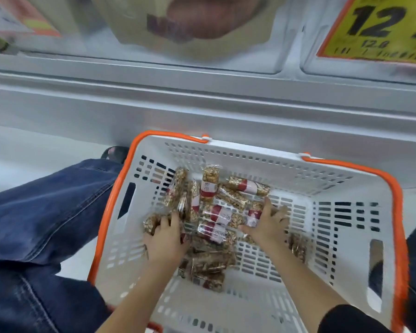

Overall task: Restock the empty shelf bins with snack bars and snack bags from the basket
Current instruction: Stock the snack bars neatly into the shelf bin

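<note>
A white plastic basket [341, 248] with an orange rim sits on the floor below me. Several snack bars [209, 186] in clear wrappers with red-and-white labels lie piled on its bottom. Both my hands reach down into the pile. My left hand [165, 239] lies on the left side of the pile, fingers curled round a bar [150, 223]. My right hand [268, 224] lies on the right side, fingers spread over the bars and thumb under one bar [252, 216]. No snack bags show in the basket.
Clear shelf bins [190, 58] hang above the grey shelf front [202, 109]. A yellow price tag [380, 27] with an orange border marks the right bin. My knee in blue jeans [41, 212] is left of the basket, a dark shoe [114, 153] beyond it.
</note>
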A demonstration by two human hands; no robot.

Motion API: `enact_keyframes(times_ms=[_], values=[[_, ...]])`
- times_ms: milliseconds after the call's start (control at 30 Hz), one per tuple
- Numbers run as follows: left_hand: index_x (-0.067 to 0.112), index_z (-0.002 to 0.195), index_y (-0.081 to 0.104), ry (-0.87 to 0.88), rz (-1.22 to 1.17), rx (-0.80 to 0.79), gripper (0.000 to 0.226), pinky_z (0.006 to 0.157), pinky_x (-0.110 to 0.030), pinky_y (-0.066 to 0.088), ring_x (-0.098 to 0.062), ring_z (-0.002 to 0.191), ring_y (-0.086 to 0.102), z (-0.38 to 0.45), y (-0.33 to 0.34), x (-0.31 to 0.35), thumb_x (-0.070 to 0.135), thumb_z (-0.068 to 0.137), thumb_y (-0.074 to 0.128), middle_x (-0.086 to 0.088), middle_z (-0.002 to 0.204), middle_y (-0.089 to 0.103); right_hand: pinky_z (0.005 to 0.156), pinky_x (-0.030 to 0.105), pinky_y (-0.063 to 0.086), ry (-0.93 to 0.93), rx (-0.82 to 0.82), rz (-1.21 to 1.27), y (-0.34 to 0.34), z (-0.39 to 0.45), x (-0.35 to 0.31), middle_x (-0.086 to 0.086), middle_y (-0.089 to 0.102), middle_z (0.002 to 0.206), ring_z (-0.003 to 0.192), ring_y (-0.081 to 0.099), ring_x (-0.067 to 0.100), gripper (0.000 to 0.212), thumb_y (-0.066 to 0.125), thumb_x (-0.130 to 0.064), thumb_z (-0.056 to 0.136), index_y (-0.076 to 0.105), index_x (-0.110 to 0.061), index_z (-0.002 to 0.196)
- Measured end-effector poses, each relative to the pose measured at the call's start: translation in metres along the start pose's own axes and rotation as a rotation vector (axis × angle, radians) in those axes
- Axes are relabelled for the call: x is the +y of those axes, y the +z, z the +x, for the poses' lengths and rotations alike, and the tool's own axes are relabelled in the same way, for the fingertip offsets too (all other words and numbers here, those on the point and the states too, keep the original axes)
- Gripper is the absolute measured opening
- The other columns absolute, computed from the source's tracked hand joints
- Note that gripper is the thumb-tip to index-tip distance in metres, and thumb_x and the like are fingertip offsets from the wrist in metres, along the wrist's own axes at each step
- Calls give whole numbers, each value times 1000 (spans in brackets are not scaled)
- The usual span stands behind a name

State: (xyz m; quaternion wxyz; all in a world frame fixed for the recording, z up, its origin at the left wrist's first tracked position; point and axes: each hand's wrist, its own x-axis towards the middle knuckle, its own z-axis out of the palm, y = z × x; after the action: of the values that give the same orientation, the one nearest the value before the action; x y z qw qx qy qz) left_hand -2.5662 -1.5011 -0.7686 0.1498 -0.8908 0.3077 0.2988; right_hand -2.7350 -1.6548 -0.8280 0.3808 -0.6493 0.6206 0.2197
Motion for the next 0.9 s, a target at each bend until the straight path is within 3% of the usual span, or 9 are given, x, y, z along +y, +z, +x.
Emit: enact_keyframes(times_ms=[233,400,467,533,600,733,900], values=[[12,141,15,-181,-6,52,92,95,-42,33,-25,101,62,-3,3,28,54,77,66,-7,126,54,103,56,36,-10,52,16,0,-3,2,10,-9,156,141,6,40,93,77,-33,76,14,-30,145],[24,114,34,-415,-555,98,71,102,-50,31,-28,94,64,6,12,24,45,65,80,-3,106,67,98,53,42,-59,-2,46,-5,-8,12,2,0,151,134,17,36,93,77,-34,68,18,-37,139],[17,125,36,-417,-538,-4,83,104,-52,31,-31,112,55,8,21,25,46,62,82,-7,124,56,100,48,40,-105,-39,127,-6,-14,14,0,7,145,131,21,34,88,76,-34,66,21,-40,135],[9,129,33,-449,-587,-101,91,101,-54,38,-36,118,48,10,27,26,43,61,85,-15,130,48,103,46,34,-182,-104,206,-3,-22,12,-1,12,141,130,22,32,82,75,-29,67,23,-44,128],[7,121,37,-463,-679,-87,81,94,-53,45,-38,109,54,11,30,25,38,64,85,-18,120,55,104,43,32,-266,-180,246,1,-31,6,-2,12,140,129,23,31,79,75,-25,66,21,-50,119],[10,125,43,-462,-761,-34,76,94,-52,45,-37,104,57,7,27,23,36,65,82,-15,112,61,100,36,35,-291,-260,328,8,-41,-7,-5,15,137,121,30,24,82,76,-31,67,21,-46,126],[20,117,47,-244,-715,34,67,97,-45,43,-29,102,60,-14,-8,50,43,63,78,-1,103,62,100,40,45,-263,-295,553,-19,-48,-22,-4,29,132,116,45,20,88,74,-30,61,22,-46,131]])
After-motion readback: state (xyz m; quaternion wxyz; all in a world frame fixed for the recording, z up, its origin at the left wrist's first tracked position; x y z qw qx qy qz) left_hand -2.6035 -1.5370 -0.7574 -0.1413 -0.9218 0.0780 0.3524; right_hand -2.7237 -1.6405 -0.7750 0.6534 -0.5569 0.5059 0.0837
